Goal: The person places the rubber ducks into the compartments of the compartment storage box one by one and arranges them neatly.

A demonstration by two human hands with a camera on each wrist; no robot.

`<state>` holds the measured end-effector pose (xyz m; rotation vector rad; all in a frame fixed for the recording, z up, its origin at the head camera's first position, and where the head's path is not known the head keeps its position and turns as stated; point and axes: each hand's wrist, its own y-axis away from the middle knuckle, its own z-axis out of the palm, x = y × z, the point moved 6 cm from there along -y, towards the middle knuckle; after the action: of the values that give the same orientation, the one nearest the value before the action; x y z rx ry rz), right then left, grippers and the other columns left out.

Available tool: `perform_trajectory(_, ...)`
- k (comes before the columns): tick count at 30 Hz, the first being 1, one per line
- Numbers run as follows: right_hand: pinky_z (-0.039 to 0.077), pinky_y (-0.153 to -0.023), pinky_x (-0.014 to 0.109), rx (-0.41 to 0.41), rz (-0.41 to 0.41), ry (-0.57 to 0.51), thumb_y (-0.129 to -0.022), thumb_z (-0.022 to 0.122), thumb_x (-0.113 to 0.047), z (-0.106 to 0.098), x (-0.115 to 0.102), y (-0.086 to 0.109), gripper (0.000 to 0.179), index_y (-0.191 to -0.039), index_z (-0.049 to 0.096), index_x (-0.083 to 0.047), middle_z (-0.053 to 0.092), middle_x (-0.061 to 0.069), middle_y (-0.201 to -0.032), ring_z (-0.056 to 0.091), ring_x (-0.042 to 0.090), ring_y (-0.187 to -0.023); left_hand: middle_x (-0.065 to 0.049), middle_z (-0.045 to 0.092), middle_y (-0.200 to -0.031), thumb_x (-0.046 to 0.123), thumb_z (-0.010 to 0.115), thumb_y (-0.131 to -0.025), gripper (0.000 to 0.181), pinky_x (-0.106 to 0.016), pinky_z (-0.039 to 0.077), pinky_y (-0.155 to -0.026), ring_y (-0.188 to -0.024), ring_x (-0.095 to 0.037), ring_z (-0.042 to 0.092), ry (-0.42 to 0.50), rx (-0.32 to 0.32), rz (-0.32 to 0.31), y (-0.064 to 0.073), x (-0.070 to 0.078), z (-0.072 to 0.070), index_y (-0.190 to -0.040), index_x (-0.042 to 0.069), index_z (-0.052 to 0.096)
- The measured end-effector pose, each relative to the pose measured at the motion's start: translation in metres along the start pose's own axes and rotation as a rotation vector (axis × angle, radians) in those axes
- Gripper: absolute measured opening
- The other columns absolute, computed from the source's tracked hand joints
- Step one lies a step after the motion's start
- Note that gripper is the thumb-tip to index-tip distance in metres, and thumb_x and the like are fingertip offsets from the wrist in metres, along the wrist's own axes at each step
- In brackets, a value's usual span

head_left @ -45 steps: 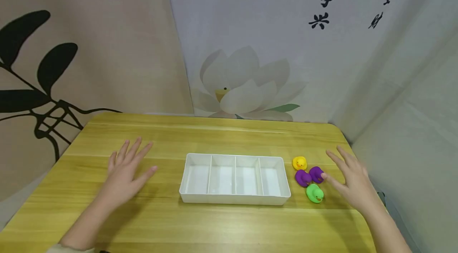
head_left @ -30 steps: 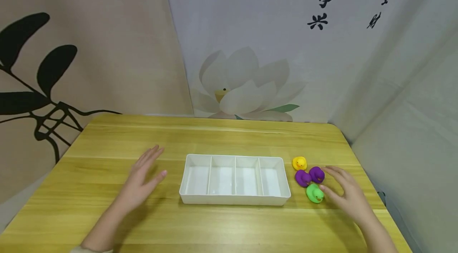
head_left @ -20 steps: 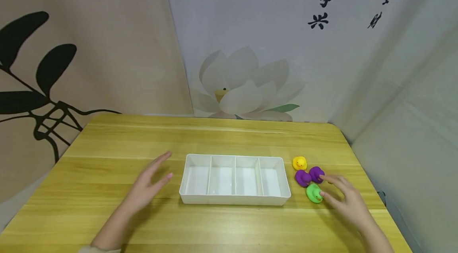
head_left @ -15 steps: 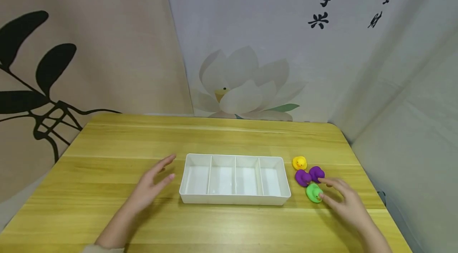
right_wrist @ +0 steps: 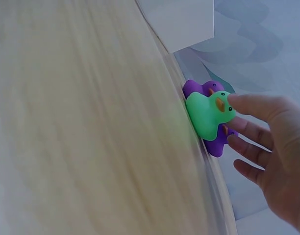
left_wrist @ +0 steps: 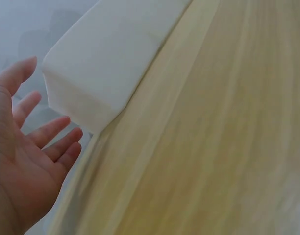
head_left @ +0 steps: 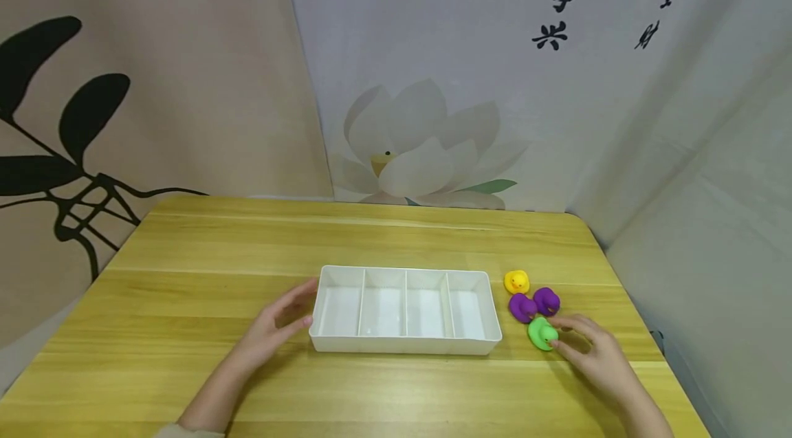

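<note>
Right hand (head_left: 594, 348): thumb at head of green duck (head_left: 540, 332), fingers beyond; cannot tell if pinch has closed. Duck on table (head_left: 402, 390), right of white box (head_left: 405, 344), close against purple ducks (head_left: 522, 308). Left hand (head_left: 271, 331): fingers loosely extended at box's left end, contact unclear. Secure grip likely wants thumb and forefinger opposed, light pressure, neighbours unnudged. Ducks smooth, rounded, probably soft rubber; box thin-walled, four compartments; table wood-grained.

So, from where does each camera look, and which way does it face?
Head: worn on the head, facing forward and down at the table, box and ducks; left hand and right hand show.
Left wrist: on that wrist, facing the box; left hand shows.
Right wrist: likewise, facing the green duck; right hand shows.
Head and right wrist share the green duck.
</note>
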<state>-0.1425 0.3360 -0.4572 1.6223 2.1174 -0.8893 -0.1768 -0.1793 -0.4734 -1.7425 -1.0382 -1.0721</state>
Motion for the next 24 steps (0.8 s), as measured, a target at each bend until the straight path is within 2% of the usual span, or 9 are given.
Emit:
perform_trajectory(8, 0.043, -0.085, 0.016, -0.006, 0.014, -0.023, -0.079, 0.079, -0.009, 0.0033, 0.0049, 0.0009, 0.033, -0.11, 0.07, -0.015, 0.066, -0.004, -0.107, 0.055, 0.008, -0.098, -0.022, 0.047, -0.138, 0.005, 0.06, -0.093, 0.053, -0.033, 0.04, -0.097, -0.122, -0.041, 0.044, 0.063, -0.015, -0.02, 0.0006, -0.0072, 0.0061, -0.143, 0.004, 0.042)
perform_trajectory(18, 0.042, -0.083, 0.013, 0.02, 0.031, -0.043, -0.076, 0.078, 0.002, 0.0032, 0.0031, 0.0015, 0.032, -0.106, 0.07, -0.007, 0.067, 0.004, -0.103, 0.056, 0.009, -0.094, -0.026, 0.045, -0.138, 0.002, 0.059, -0.093, 0.053, -0.032, 0.041, -0.097, -0.122, -0.044, 0.043, 0.091, -0.026, 0.0, 0.0005, -0.0079, 0.0085, -0.143, 0.001, 0.04)
perform_trajectory(24, 0.04, -0.083, 0.013, 0.042, 0.015, -0.055, -0.076, 0.078, 0.0, -0.0029, -0.0033, 0.0024, 0.033, -0.106, 0.07, -0.011, 0.066, 0.001, -0.103, 0.056, 0.009, -0.092, -0.025, 0.046, -0.138, 0.002, 0.058, -0.094, 0.053, -0.03, 0.041, -0.097, -0.122, -0.044, 0.043, 0.094, -0.03, 0.005, 0.0008, -0.0084, 0.0088, -0.144, 0.001, 0.039)
